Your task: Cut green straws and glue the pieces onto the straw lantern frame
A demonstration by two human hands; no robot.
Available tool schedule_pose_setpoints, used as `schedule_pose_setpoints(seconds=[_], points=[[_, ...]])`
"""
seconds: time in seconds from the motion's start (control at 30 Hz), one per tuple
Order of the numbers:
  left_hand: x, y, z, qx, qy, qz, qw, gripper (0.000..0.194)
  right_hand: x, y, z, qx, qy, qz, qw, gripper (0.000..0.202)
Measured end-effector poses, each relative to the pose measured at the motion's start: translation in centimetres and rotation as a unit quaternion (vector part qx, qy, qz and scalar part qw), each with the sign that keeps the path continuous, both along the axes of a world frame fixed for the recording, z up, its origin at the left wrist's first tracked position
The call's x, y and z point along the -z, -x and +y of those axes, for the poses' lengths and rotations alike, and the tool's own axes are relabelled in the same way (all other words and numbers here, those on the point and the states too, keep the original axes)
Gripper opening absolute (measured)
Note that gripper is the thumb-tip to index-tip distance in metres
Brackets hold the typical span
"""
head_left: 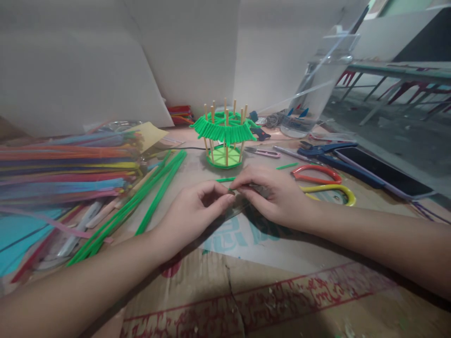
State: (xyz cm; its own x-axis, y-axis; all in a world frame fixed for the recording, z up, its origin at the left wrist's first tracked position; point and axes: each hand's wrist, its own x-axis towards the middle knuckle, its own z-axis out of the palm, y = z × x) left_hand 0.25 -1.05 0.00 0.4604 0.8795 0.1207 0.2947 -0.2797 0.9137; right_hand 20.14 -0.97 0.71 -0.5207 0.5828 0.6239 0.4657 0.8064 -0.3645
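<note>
My left hand [199,209] and my right hand [273,190] meet low over the paper, thumbs and fingertips pinched together. Between the fingertips shows a small green piece of pipe cleaner [231,191], mostly hidden by the fingers. Another short green pipe cleaner [224,180] lies just beyond them, its right end behind my right hand. Behind the hands stands a small pavilion model [225,134], with wooden stick posts, a sloping roof ring of green pipe cleaner and a light green base. The stick tops poke up through the open roof.
Bundles of coloured pipe cleaners [66,164] and long green stems [160,192] lie left. At right are red-and-yellow-handled scissors [317,174], blue-handled pliers [327,150], a phone [384,171], thread snips [264,153] and a clear container [313,84]. White boards [197,51] stand behind.
</note>
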Motion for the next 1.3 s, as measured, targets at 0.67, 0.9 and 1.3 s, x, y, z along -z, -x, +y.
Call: schedule_pose_setpoints(seconds=[0.67,0.9,1.3], points=[[0.08,0.05,0.04,-0.006,-0.010,0.008,1.000,0.019,-0.19,-0.13,0.01,0.027,0.047,-0.001,0.999,0.022],[0.12,0.08,0.04,-0.009,-0.009,0.004,1.000,0.018,-0.14,-0.27,-0.02,0.002,0.016,-0.010,1.000,0.023],[0.13,0.05,0.04,0.000,-0.006,0.004,1.000,0.020,-0.59,0.34,-0.05,0.052,0.108,0.039,0.992,0.009]])
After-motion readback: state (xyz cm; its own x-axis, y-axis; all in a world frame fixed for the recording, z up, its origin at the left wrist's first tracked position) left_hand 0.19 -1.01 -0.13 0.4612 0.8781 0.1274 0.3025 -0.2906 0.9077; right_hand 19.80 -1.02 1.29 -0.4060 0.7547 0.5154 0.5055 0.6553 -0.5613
